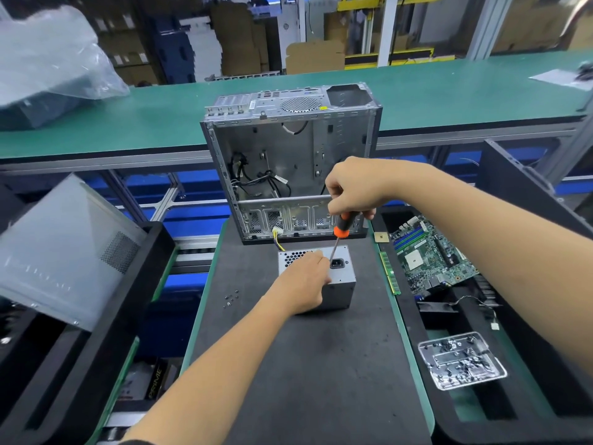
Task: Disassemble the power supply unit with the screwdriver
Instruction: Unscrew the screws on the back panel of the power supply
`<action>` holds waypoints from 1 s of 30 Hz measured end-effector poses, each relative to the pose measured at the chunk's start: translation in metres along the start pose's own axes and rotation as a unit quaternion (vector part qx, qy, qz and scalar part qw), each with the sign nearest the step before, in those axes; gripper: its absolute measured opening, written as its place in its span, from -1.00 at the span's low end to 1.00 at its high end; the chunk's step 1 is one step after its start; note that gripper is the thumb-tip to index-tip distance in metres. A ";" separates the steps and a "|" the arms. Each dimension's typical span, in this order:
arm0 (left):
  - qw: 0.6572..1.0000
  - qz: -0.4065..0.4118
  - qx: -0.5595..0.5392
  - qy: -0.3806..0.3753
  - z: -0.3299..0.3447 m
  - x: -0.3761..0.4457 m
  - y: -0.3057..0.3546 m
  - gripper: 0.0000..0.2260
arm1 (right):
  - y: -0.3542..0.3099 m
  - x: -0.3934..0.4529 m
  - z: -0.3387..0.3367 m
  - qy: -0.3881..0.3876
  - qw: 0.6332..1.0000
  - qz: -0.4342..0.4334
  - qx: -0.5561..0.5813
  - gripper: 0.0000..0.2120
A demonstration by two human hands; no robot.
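Nearest, on the dark grey work mat (pixel 308 364): left hand (pixel 303 284) clasps the top and near side of the small grey metal power supply unit (pixel 341 279), steadying it. Right hand (pixel 353 187), above, grasps the orange-and-black-handled screwdriver (pixel 340 231); its shaft slants down to the unit's top face beside the black socket. Loose small screws (pixel 231 297) lie left. Beyond, the open silver computer case (pixel 288 162) stands upright.

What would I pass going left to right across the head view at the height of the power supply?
Silver computer side panel → small loose dark screws → left hand → grey metal power supply unit → narrow green memory stick → green motherboard.
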State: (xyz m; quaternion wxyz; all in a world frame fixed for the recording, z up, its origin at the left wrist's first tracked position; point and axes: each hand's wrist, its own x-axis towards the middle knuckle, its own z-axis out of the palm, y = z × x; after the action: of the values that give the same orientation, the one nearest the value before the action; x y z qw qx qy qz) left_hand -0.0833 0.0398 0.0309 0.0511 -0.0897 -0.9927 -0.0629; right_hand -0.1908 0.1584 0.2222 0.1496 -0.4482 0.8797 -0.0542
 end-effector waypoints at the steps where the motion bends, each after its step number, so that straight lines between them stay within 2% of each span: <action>1: 1.000 -0.002 0.015 0.007 0.000 -0.001 0.001 -0.92 | 0.001 0.000 -0.001 0.003 1.000 0.004 0.001 -0.82; 6: 0.995 -0.018 0.099 -0.005 -0.005 -0.001 0.008 -0.86 | 0.006 0.004 0.001 0.027 0.999 0.025 0.039 -0.85; 9: 0.992 -0.029 0.118 -0.043 -0.009 0.002 0.010 -0.85 | 0.011 0.012 0.008 0.038 0.992 0.042 0.109 -0.87; 11: 0.989 -0.003 0.132 -0.067 -0.010 0.001 0.007 -0.83 | 0.013 0.018 0.015 0.043 0.984 0.053 0.162 -0.82; 13: 0.992 0.006 0.097 -0.076 -0.011 0.001 0.001 -0.84 | 0.014 0.024 0.023 0.036 0.968 0.054 0.242 -0.75; 14: 0.996 -0.010 0.054 -0.071 -0.012 0.001 -0.002 -0.85 | 0.013 0.027 0.027 0.024 0.959 0.048 0.278 -0.72; 16: 0.989 -0.099 -0.106 -0.032 -0.015 0.000 -0.008 -0.90 | 0.010 0.032 0.035 -0.013 0.946 0.036 0.321 -0.70; 18: 0.947 -0.188 -0.256 0.044 -0.016 -0.003 -0.018 -0.89 | 0.005 0.039 0.044 -0.046 0.939 0.036 0.338 -0.76; 20: 0.911 -0.233 -0.325 0.100 -0.018 -0.008 -0.030 -0.89 | 0.000 0.046 0.051 -0.076 0.932 0.042 0.352 -0.84; 24: 0.868 -0.311 -0.356 0.153 -0.019 -0.026 -0.067 -0.89 | -0.016 0.063 0.061 -0.102 0.934 0.043 0.340 -0.98; 28: 0.842 -0.389 -0.337 0.163 -0.009 -0.056 -0.110 -0.86 | -0.037 0.078 0.070 -0.098 0.964 0.032 0.246 -0.90; 30: 0.840 -0.418 -0.311 0.149 -0.001 -0.069 -0.128 -0.90 | -0.044 0.087 0.077 -0.079 0.977 0.015 0.196 -0.85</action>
State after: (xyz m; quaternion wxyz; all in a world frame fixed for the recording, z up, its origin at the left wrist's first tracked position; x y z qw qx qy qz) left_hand -0.0392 -0.0968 0.0095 0.1367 0.3327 -0.8446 -0.3966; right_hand -0.1810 0.0656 0.1403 0.3049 -0.3998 0.8438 -0.1878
